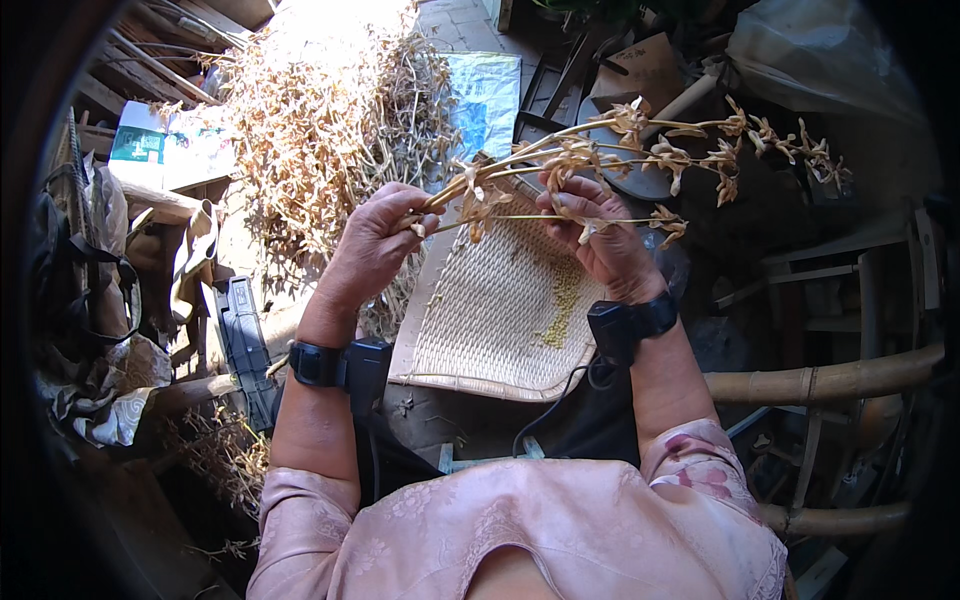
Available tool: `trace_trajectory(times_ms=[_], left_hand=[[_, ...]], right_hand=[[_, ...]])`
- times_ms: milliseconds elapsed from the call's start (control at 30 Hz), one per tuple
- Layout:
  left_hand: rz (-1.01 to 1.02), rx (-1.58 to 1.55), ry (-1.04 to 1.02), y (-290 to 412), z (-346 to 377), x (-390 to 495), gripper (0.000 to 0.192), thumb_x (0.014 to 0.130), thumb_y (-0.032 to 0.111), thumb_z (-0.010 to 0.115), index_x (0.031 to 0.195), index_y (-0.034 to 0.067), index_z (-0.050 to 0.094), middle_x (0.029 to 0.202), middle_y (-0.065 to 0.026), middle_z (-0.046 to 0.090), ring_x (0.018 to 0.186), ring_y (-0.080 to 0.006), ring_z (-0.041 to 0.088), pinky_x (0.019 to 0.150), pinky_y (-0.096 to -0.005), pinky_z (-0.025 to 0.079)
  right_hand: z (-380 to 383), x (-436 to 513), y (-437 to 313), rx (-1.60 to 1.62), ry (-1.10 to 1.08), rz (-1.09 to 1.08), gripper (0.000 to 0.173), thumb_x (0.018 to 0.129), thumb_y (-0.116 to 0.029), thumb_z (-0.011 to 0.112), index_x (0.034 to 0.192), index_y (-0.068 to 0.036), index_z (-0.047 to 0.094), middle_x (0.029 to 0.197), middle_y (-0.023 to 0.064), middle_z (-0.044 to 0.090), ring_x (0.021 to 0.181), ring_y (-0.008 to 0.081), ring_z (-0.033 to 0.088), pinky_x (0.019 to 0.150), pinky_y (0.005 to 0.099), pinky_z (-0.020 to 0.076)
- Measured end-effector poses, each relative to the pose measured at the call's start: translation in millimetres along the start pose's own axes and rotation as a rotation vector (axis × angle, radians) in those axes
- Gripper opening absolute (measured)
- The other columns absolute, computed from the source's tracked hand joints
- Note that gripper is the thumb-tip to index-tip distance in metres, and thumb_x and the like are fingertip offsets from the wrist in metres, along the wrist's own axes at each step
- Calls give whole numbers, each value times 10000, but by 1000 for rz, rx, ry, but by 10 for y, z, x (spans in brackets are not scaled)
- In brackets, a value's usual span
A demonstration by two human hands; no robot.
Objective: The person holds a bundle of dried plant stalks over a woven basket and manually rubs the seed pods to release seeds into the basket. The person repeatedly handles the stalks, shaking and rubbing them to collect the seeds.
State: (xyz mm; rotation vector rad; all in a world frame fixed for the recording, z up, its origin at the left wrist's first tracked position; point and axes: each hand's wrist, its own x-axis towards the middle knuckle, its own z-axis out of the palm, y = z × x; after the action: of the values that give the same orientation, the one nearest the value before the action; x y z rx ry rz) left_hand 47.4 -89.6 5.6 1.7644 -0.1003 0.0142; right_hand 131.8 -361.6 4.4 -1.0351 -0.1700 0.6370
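A small bunch of dried bean stalks (664, 155) with tan, papery pods stretches to the right across my view. My left hand (379, 240) grips the stem ends in a closed fist. Farther along, my right hand (600, 244) pinches one stalk near its pods between thumb and fingers; the pods partly cover the fingertips. Beneath both hands lies a woven scoop-shaped basket (480, 307) with a bound rim. Small yellow-green beans (559, 307) are scattered on its right side. Each wrist wears a black strapped device, and a cable runs by the right one.
A tall heap of dried bean plants (337, 142) stands ahead to the left, beside a woven plastic sack (487, 97). Bamboo rails (825, 379) run along my right. A cardboard box (641, 64) and clear plastic sheeting (817, 52) are at the back right. A grey plastic case (246, 345) leans at left.
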Motion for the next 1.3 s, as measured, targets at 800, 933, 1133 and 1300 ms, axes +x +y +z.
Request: trace_trajectory(times_ms=[800,933,1133,1300], left_hand=[[50,51,4,-78,54,15,148,879,90,675,1013,26,666,934,-54,583,807,-123,568,692,-260,482],[31,104,-6,-70,47,21,160,869,78,682,1017,19,666,949,-66,596,873,-151,578,768,-278,480],[29,105,-1,-71,61,26,159,865,70,683,1012,13,660,937,-64,600,866,-150,579,767,-274,479],[17,109,3,-63,53,19,144,870,65,676,1004,15,658,925,-61,598,850,-144,580,753,-274,481]], right_hand=[[-24,-44,19,-378,117,-67,352,847,-306,628,1080,-43,609,930,39,632,794,95,605,706,235,487],[-44,-48,24,-374,99,-53,346,845,-302,628,1071,-41,606,940,41,637,787,97,619,664,227,503],[-104,-47,52,-328,68,-78,390,822,-300,649,1097,-28,604,938,48,644,791,105,622,655,221,504],[-119,-28,98,-280,94,-55,413,815,-282,655,1131,-22,597,979,63,652,824,112,623,678,235,514]])
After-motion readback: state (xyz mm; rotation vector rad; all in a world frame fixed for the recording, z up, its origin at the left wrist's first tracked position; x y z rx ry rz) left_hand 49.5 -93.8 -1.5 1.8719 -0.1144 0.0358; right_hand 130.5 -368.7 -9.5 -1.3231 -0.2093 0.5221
